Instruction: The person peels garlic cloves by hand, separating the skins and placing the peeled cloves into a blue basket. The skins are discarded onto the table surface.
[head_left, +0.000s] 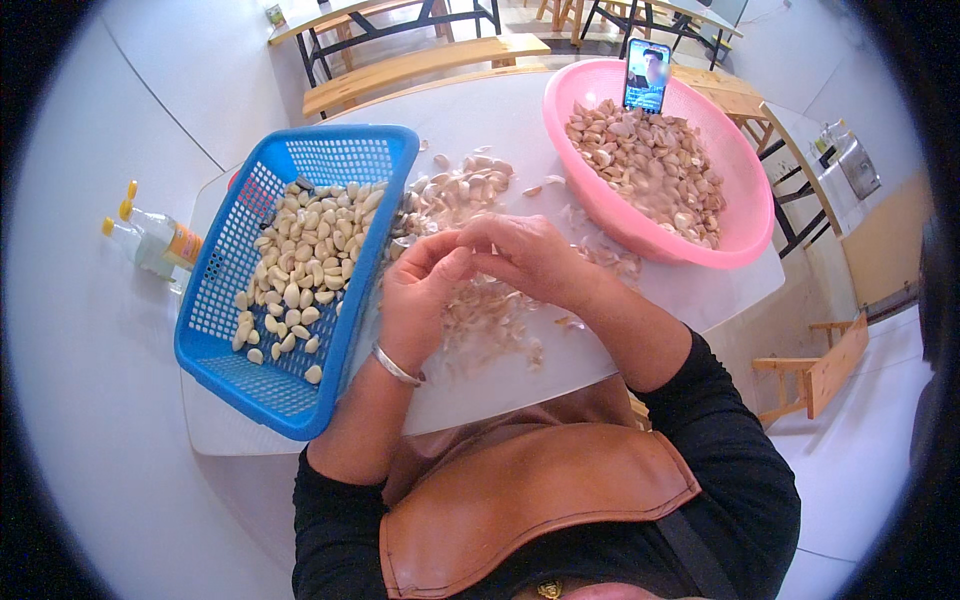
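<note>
My left hand (421, 289), with a silver bangle (395, 365) on its wrist, meets my right hand (529, 255) above the white table. The fingertips of both are bent together, and whatever is between them is hidden. Below the hands lie loose garlic skins (487, 326). Just beyond them is a pile of unpeeled garlic cloves (469, 184). To the left, a blue plastic basket (196, 319) holds many peeled garlic cloves (307, 240). At the far right, a pink plastic colander (600, 225) is heaped with unpeeled garlic cloves (645, 161).
A smartphone (646, 79) with a lit screen stands upright at the colander's back. Yellow-capped bottles (154, 240) stand left of the basket. Beyond the table (525, 397) is a wooden bench (427, 67); a wooden stool (832, 371) is at the right.
</note>
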